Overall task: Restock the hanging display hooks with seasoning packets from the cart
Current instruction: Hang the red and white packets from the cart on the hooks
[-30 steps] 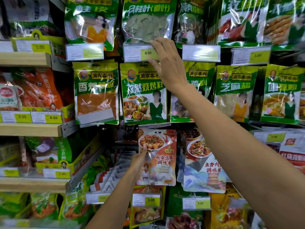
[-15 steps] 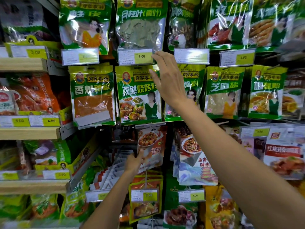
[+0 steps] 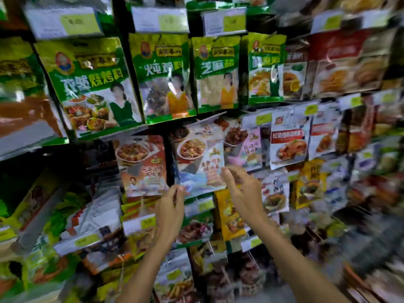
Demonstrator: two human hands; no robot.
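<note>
Two bare hands reach up to one pale blue-and-white seasoning packet (image 3: 200, 165) hanging on a crowded shop display rack. The left hand (image 3: 171, 207) pinches its lower left corner. The right hand (image 3: 243, 191) curls narrow fingers at its lower right edge, grip unclear through blur. Just left hangs one orange packet (image 3: 142, 165); above, four green packets (image 3: 215, 71) in a row
</note>
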